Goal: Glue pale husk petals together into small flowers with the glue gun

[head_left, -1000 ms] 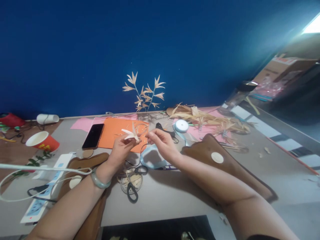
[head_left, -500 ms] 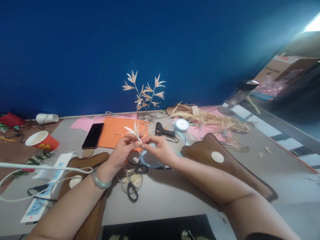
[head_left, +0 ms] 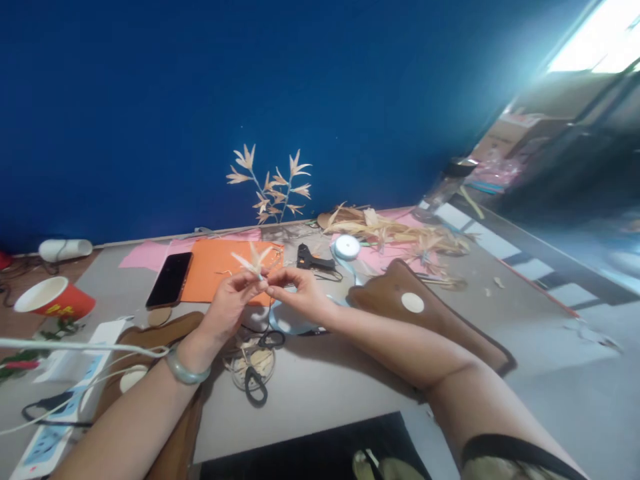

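My left hand [head_left: 231, 300] pinches the base of a small pale flower [head_left: 255, 257] made of dried husk petals, which point up and outward. Thumb and fingertips of my right hand [head_left: 303, 293] close on the same base, touching the left fingertips. A bit of light blue shows at the base; the fingers hide most of the stem. Below the hands lies a loop of light blue tape [head_left: 290, 321], and its roll [head_left: 347, 247] sits farther back. Black-handled scissors [head_left: 256, 388] rest on a round dish [head_left: 265, 363] of pale scraps.
A branch of similar flowers [head_left: 273, 190] stands against the blue wall. On the table are a glue gun [head_left: 315, 259], phone [head_left: 170, 280], orange sheet [head_left: 205, 267], husk pile [head_left: 390, 230] and brown cushion-like piece [head_left: 435, 313]. A red paper cup [head_left: 70, 300] and power strip [head_left: 87, 373] are left.
The head view has swung to the right, so the table items sit farther left in the picture. Both hands keep their pinch at the flower's base, and its petals appear slightly turned.
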Demonstrator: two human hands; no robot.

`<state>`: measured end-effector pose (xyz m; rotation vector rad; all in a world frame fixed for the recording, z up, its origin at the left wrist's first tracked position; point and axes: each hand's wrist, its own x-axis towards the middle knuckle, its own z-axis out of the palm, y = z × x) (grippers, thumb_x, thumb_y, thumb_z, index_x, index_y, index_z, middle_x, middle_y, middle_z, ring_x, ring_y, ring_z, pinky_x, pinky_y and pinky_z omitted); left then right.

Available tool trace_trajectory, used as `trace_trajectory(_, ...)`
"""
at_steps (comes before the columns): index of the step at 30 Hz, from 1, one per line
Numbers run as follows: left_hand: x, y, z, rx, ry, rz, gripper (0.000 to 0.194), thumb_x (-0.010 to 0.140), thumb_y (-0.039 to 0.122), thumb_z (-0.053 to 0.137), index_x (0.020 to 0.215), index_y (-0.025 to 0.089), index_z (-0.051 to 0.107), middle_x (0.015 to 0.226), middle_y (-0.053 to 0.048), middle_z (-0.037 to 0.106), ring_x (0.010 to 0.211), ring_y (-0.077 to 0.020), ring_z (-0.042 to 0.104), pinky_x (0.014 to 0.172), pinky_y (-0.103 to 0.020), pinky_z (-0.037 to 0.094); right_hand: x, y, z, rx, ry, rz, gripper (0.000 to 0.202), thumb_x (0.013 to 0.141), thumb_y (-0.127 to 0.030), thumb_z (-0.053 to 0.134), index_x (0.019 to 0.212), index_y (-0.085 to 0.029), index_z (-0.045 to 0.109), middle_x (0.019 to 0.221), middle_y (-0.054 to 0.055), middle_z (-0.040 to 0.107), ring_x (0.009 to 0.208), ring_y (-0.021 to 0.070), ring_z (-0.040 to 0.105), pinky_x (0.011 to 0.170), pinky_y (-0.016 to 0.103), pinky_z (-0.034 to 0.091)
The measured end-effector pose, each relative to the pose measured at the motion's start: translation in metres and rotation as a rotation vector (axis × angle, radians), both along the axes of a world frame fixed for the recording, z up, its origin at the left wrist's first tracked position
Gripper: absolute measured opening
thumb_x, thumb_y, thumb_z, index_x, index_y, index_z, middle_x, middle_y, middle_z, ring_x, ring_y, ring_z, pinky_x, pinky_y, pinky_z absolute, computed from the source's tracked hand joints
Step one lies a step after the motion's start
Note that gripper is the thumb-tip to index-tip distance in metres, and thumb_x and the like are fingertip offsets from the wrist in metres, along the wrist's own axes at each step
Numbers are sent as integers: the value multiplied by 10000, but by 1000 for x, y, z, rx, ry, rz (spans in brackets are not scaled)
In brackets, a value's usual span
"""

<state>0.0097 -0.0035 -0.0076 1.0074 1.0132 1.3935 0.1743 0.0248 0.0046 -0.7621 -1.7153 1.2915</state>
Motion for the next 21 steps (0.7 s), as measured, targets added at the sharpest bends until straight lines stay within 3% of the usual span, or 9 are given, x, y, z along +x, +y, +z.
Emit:
trace_trajectory(4, -4, 4, -7, 62, 69, 64, 217, 615, 285, 824, 647, 159, 652, 696, 11, 644, 716, -123, 600, 743, -250, 476, -2, 0, 6, 21, -5, -51, 294, 724, -292, 682, 978, -151, 638, 805, 19, 645, 700, 117, 582, 706, 272, 489)
trace_trajectory(10, -2, 3, -7, 62, 66, 112, 291, 549, 295, 854, 670, 152, 631, 674, 12, 660, 650, -123, 626, 702, -253, 492, -14, 0, 7, 13, 0, -28, 292, 656, -286, 726, 874, -144, 593, 786, 8, 608, 673, 106, 543, 644, 253, 461)
trace_trajectory(13, -4, 3, -8, 110, 119, 160, 309, 559, 328, 842, 703, 154, 632, 663, 9, 667, 643, -143, 646, 692, -275, 508, -21, 3, 0, -70, 47, 14, 339, 649, -337, 752, 864, -151, 566, 745, -16, 593, 641, 94, 532, 619, 242, 444)
trace_trajectory(17, -6, 4, -10, 158, 183, 258, 317, 565, 318, 838, 752, 146, 648, 689, -2, 691, 666, -147, 662, 733, -286, 527, -24, 7, -4, -85, 40, -42, 458, 590, -444, 804, 855, -141, 586, 732, -12, 604, 640, 95, 516, 595, 233, 412)
trace_trajectory(21, -5, 0, -4, 173, 229, 232, 418, 597, 334, 827, 909, 142, 625, 674, 0, 689, 649, -149, 667, 703, -276, 530, -21, 0, -1, -74, 31, -49, 446, 615, -517, 772, 813, -146, 624, 738, 3, 623, 685, 117, 543, 630, 247, 426)
